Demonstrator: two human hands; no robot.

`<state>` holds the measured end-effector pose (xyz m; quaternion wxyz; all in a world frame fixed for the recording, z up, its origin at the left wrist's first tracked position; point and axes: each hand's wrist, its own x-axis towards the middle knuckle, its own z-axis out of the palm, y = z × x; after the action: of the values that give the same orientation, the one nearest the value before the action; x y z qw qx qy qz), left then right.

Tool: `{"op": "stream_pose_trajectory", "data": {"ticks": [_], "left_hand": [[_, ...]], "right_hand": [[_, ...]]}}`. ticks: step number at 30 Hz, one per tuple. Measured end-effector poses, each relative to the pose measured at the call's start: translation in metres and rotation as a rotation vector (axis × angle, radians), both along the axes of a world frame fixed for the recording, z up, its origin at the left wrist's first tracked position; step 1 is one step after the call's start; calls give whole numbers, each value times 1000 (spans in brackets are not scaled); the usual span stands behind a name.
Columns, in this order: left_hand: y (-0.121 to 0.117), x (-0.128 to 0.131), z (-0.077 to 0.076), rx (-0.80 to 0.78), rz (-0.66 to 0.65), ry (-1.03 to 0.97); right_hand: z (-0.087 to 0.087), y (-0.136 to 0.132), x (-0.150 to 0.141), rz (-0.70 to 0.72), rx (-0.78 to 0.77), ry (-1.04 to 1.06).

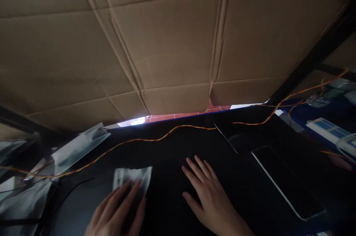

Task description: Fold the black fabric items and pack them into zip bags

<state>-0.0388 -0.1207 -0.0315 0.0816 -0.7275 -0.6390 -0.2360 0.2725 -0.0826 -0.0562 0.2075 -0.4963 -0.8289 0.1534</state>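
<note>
My left hand (115, 210) is at the bottom, left of the middle, with its fingers bent over a small clear plastic bag (143, 173). The bag's far edge sticks out past the fingertips, while its near part is hidden under the hand. Some blur softens this hand. To its right, my right hand (210, 199) lies palm down on the black tabletop (164, 154), fingers stretched and apart, holding nothing. A dark smartphone (287, 182) lies to the right of that hand. Beyond it is another flat, dark, glossy panel (236, 136).
A twisted red and yellow wire (139, 140) crosses the table. More plastic bags (79, 149) and a thin black cable (73, 188) are at the left. A white and blue box (330, 130) sits far right. A large cardboard sheet (167, 50) stands behind the table.
</note>
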Motion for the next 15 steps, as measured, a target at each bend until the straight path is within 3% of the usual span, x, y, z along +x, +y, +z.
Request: {"op": "stream_pose_trajectory", "data": {"ticks": [2, 5, 7, 11, 15], "left_hand": [[7, 41, 8, -61, -86, 22], [23, 87, 9, -156, -14, 103], [31, 103, 4, -182, 9, 115], [39, 105, -7, -163, 31, 37], [39, 91, -16, -68, -2, -231]], "right_hand": [[-1, 1, 0, 3, -2, -13], [0, 1, 4, 6, 15, -13], [3, -1, 7, 11, 46, 5], [10, -13, 7, 191, 117, 42], [3, -27, -11, 357, 348, 131]]}}
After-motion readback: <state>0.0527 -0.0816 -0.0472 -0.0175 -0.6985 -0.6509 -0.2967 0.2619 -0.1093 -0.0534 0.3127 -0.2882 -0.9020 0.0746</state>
